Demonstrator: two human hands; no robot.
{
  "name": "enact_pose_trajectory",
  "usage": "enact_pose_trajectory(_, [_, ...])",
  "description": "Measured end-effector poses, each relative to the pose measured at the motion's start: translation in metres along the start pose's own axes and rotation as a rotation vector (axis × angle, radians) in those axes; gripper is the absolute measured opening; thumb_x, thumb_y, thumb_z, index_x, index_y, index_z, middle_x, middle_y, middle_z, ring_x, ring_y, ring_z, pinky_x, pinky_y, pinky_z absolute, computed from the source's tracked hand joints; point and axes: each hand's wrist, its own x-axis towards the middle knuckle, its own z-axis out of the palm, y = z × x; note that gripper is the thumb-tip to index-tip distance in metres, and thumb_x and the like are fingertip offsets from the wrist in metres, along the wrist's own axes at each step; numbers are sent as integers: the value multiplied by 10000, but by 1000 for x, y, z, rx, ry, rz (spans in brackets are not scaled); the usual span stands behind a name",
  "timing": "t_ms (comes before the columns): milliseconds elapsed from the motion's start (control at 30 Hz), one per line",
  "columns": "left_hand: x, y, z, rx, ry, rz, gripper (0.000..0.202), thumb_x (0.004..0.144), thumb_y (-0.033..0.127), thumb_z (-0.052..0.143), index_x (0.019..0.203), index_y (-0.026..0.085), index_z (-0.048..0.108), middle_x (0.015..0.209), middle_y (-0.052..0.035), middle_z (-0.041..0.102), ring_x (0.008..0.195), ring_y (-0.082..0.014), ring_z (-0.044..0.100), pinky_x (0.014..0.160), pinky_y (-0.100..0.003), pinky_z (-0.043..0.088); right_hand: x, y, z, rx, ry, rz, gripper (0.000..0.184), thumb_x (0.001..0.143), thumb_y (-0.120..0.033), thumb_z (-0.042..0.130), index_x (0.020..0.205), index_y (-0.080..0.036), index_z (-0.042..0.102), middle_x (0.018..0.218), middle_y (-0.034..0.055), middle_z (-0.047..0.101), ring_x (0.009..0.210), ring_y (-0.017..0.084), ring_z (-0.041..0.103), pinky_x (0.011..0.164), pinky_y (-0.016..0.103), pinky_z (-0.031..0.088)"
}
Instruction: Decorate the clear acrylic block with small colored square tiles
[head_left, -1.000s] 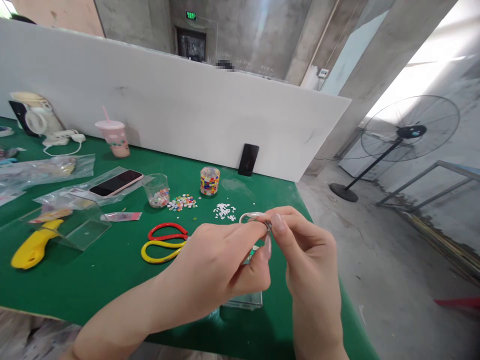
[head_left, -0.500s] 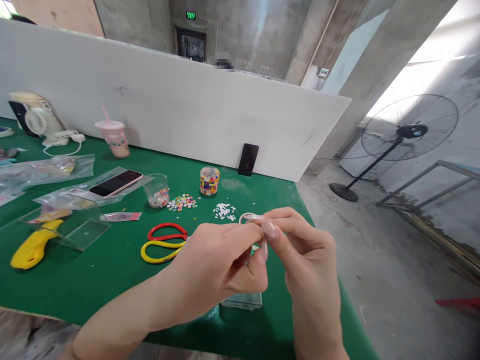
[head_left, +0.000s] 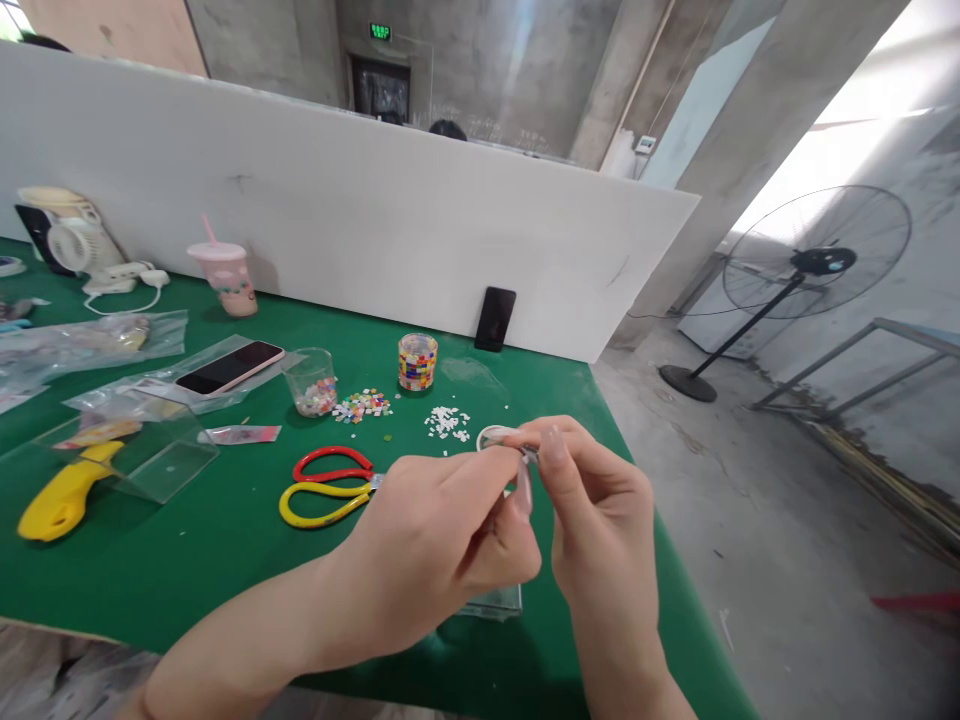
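My left hand (head_left: 442, 545) and my right hand (head_left: 596, 520) meet above the green table (head_left: 225, 560), fingertips pinched together on a tiny object (head_left: 529, 455) that is too small to name. Just behind the fingers a small white ring-shaped item (head_left: 495, 436) lies on the table. A clear block (head_left: 495, 602) sits on the table under my hands, mostly hidden. Red and yellow scissors (head_left: 330, 487) lie just left of my left hand. Small piles of white tiles (head_left: 448, 421) and coloured tiles (head_left: 363, 405) lie further back.
A mosaic-covered cup (head_left: 418, 361), a clear cup of tiles (head_left: 313, 381), a phone (head_left: 229, 367) on plastic bags, a yellow-handled tool (head_left: 64, 495), a clear box (head_left: 142, 450), a pink drink cup (head_left: 223, 277), a dark phone (head_left: 495, 318) against the white partition (head_left: 337, 220). A floor fan (head_left: 810, 270) stands right.
Both hands have stayed pinched together and shifted only slightly, the right hand a little left. The view moved a touch.
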Motion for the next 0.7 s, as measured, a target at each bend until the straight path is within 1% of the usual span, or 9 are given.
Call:
enact_pose_trajectory(133, [1,-2,0,-69,8,-28,255,797,74,404,561,167,429,490,86,293,413,-42,219,376,-202,212,3,2,-2,113,-24,58,219,936,-391,619,831,-314,795,811,-50,727,800,71,656,729,141,537])
enact_pose_trajectory(233, [0,-4,-4,-104,-16,-63,234,812,81,406,612,171,486,481,89,349,412,-40,285,390,-182,245,6,4,-5,170,-29,79,237,939,-400,612,810,-310,790,811,-54,736,824,71,667,766,141,535])
enact_pose_trajectory(333, [1,-10,-12,-132,-83,-128,220,837,89,401,673,184,515,498,90,412,425,-45,352,412,-172,276,9,5,-8,156,-23,38,241,948,-381,604,810,-315,791,824,-55,744,847,72,677,796,148,531])
enact_pose_trajectory(400, [6,-18,-14,-140,-182,-200,235,883,132,404,670,194,482,504,86,397,438,-57,360,424,-181,284,11,4,-11,111,-23,-23,223,950,-358,604,839,-324,794,837,-53,744,842,78,678,782,162,538])
enact_pose_trajectory(467, [14,-32,-10,-133,-346,-273,295,949,206,376,659,199,434,509,76,384,455,-72,373,431,-198,288,11,1,-14,23,-29,-86,190,941,-320,621,863,-331,793,847,-49,740,833,88,674,753,180,543])
enact_pose_trajectory(500, [18,-41,-6,-108,-455,-305,328,978,237,349,662,200,425,515,69,394,465,-79,389,434,-209,290,10,-1,-15,-36,-34,-113,175,932,-292,634,867,-331,792,854,-46,737,833,94,672,743,190,543])
enact_pose_trajectory(567, [24,-64,8,33,-713,-329,358,1019,258,303,713,191,477,589,48,500,523,-89,471,478,-216,345,8,-1,-17,-160,-40,-157,165,908,-229,659,867,-324,787,866,-41,734,841,109,672,730,213,544])
enact_pose_trajectory(633, [26,-91,28,85,-809,-327,304,1006,239,400,751,167,550,673,21,578,574,-98,524,516,-223,395,4,6,-19,-262,3,-199,177,894,-183,664,866,-315,779,876,-36,733,841,118,674,722,229,547])
enact_pose_trajectory(700, [23,-116,49,134,-883,-352,232,987,269,505,833,135,617,742,-2,625,618,-112,579,583,-251,485,-5,20,-19,-345,97,-235,174,892,-169,658,875,-300,771,877,-25,731,835,125,677,719,237,552])
